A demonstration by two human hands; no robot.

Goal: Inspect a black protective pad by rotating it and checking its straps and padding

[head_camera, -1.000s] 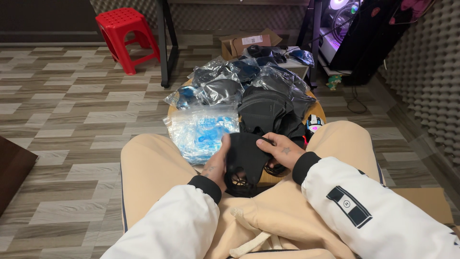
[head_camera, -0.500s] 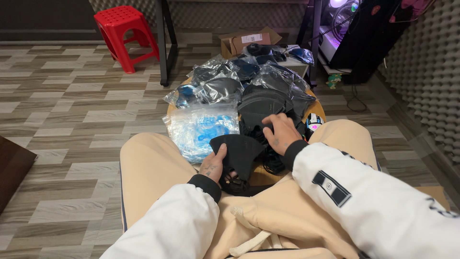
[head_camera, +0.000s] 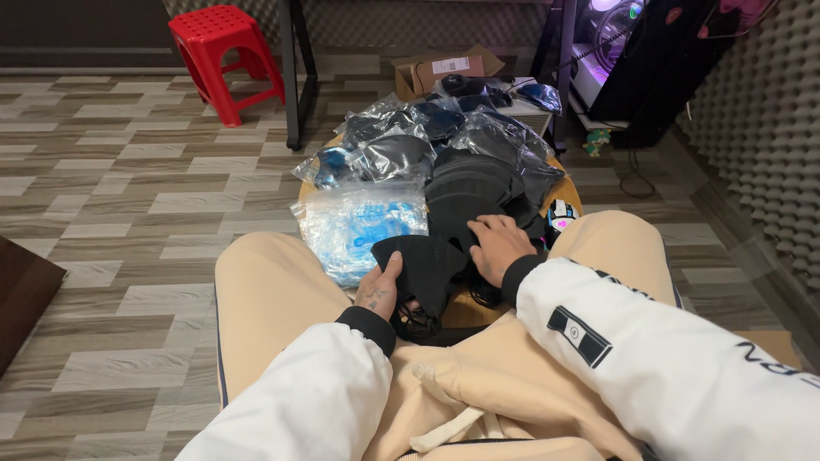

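I sit with beige trousers and white sleeves. My left hand grips the left edge of a black fabric piece lying between my knees. My right hand rests palm down, fingers spread, on the edge of a heap of black fabric pieces just beyond it, on a low round wooden table. A small dark item lies under the held piece; what it is I cannot tell.
Clear plastic bags with blue items and bagged dark pieces cover the table. Beyond stand a cardboard box, a red plastic stool, black desk legs and a lit computer case. Foam-panelled wall at right.
My right hand left the black piece on my lap and moved forward onto the heap, now lying flat there. My left hand kept its hold on the piece.
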